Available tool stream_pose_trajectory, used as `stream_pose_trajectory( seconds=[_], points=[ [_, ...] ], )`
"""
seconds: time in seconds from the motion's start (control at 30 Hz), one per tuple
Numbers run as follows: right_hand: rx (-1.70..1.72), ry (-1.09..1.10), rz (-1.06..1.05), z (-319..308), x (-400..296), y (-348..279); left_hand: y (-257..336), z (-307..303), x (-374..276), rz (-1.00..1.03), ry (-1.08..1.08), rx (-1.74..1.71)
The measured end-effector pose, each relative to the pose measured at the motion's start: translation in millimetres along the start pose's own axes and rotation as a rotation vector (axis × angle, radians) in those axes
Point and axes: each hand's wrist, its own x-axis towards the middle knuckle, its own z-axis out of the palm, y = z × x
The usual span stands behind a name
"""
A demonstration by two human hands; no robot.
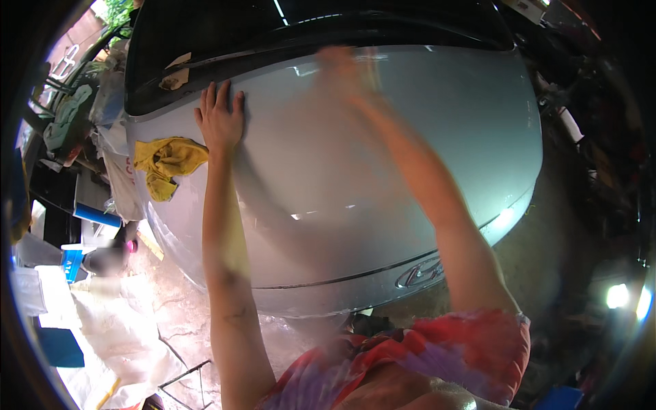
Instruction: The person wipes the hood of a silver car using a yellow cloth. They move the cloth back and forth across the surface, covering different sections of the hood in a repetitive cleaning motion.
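Observation:
A silver car hood spreads out before me, with a hazy, brownish tint over its middle. My left hand rests palm down near the hood's upper left edge, fingers a little apart and holding nothing. Just below it lies a crumpled yellow cloth. Farther up, near the base of the dark windshield, my right hand is strongly blurred. A pale streak beside its fingers is too smeared to name, so I cannot tell whether it holds something. A chrome Hyundai emblem shows partly behind my right forearm.
A torn piece of paper or cardboard lies at the windshield's lower left. Plastic bags and a blue cylinder crowd the left side. White sheeting covers floor at lower left. A bright lamp shines at right.

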Motion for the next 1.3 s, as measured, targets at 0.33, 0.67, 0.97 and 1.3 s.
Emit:
stream_pose_trajectory(
  seconds=[0.33, 0.67, 0.97, 1.3],
  points=[
    [-0.024, 0.100, -0.014, -32, -15, -15, -10, 4, 2, 0.040, 0.062, -0.014],
    [-0.387, 0.066, 0.379, -132, -45, 375, -44, 8, 8, 0.127, 0.049, -0.008],
    [-0.077, 0.093, 0.002, -85, -40, 194, 257, 107, 23, 0.380, -0.160, 0.005],
    [-0.299, 0.156, 0.493, -125, -35, 335, 113, 25, -16, -0.446, -0.152, 0.311]
  ],
)
